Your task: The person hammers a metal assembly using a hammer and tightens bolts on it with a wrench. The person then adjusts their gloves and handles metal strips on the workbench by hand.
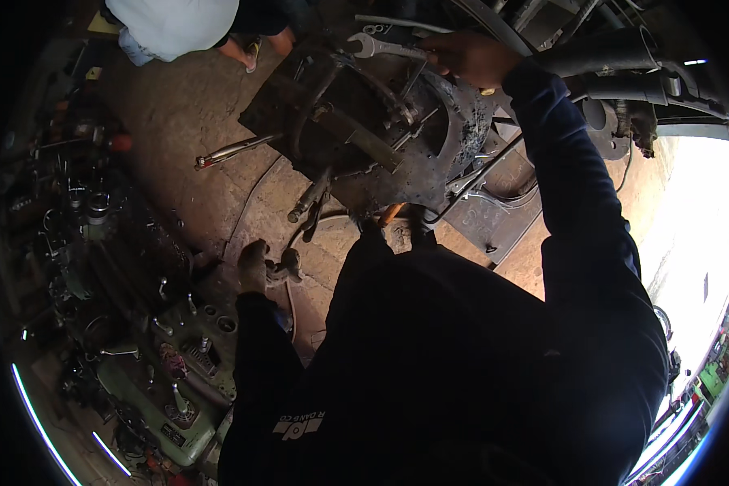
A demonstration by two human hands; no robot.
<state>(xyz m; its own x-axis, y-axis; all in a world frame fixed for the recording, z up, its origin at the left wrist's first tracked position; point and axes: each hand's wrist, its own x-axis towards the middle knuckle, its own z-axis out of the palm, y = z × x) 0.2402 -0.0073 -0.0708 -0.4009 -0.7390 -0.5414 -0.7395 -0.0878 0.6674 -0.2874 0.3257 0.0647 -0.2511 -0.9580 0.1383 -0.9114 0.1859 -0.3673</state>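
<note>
Right hand (pixel 479 60) grips silver steel open-ended wrench (pixel 387 49) near dark metal plate's (pixel 269 104) far edge; left hand (pixel 255 266) spread. Likely positioning; next requires alignment.

Brown floor (pixel 166 113), green machine (pixel 130 389) at left, bright daylight (pixel 684 235) right.

A metal table (pixel 405 185) stands directly before the worker, a flat bar (pixel 360 139) lying on it. The right hand (pixel 476 60), holding a spanner (pixel 390 49), is at the table's far side. A machine (pixel 155 411) stands left; the left hand (pixel 253 267) is between machine and table. Another person (pixel 172 29) is far left, beyond.
</note>
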